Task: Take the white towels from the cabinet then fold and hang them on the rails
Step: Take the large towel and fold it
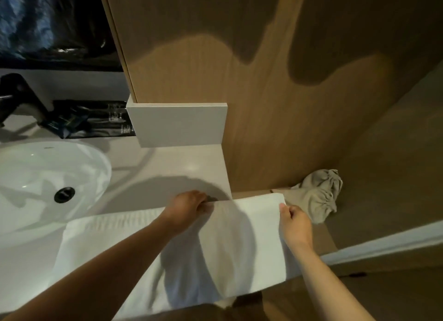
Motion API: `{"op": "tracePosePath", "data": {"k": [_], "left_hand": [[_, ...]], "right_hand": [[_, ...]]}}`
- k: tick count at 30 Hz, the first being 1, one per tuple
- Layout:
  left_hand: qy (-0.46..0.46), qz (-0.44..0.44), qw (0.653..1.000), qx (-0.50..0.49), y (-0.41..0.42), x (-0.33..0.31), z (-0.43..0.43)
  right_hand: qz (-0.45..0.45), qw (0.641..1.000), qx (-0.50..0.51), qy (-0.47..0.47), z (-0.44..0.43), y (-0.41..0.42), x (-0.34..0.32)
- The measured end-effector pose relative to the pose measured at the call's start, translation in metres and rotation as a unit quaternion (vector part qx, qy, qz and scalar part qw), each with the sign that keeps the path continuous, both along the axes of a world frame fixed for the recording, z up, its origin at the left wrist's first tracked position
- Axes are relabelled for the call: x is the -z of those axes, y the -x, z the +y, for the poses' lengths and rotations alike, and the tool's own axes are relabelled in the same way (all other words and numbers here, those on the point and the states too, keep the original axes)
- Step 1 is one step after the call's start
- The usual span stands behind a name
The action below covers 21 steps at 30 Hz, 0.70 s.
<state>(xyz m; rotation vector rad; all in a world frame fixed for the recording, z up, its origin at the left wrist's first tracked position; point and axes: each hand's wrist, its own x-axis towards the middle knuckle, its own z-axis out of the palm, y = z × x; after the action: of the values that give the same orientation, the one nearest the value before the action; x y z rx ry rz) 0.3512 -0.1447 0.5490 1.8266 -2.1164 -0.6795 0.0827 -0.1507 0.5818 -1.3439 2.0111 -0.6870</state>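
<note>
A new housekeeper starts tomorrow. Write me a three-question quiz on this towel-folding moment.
1. True or false: the spread white fabric towel lies inside the oval white ceramic sink.
2. Which part of the towel does the right grip pinch? A) far right corner B) near edge C) middle
3. On which side of the towel does the crumpled beige cloth lie?
Key: 1 false; 2 A; 3 right.

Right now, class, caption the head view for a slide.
A white towel on the counter beside the sink, far edge held by left hand and right hand.
</note>
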Motion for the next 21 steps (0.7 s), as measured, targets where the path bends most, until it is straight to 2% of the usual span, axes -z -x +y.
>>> {"op": "tracePosePath", "data": {"k": [3,6,13,17,21], "left_hand": [[-0.001,0.021,1.000,-0.017,-0.001,0.009,-0.006],[0.047,0.004,0.999,-0.026,-0.001,0.012,-0.009],[0.164,0.001,0.985,-0.047,-0.044,-0.006,0.040],[0.167,-0.006,0.981,-0.102,-0.094,-0.022,0.095],[0.161,-0.032,0.977,-0.135,-0.140,-0.024,0.138]], "right_hand": [[0.012,0.999,-0.006,-0.037,-0.005,0.003,0.012],[0.045,0.996,-0.043,-0.060,0.002,-0.004,0.016],[0.066,0.982,-0.178,0.015,0.026,-0.055,-0.006],[0.050,0.960,-0.268,0.068,0.040,-0.106,-0.018],[0.058,0.935,-0.341,0.083,0.055,-0.154,-0.010]]}}
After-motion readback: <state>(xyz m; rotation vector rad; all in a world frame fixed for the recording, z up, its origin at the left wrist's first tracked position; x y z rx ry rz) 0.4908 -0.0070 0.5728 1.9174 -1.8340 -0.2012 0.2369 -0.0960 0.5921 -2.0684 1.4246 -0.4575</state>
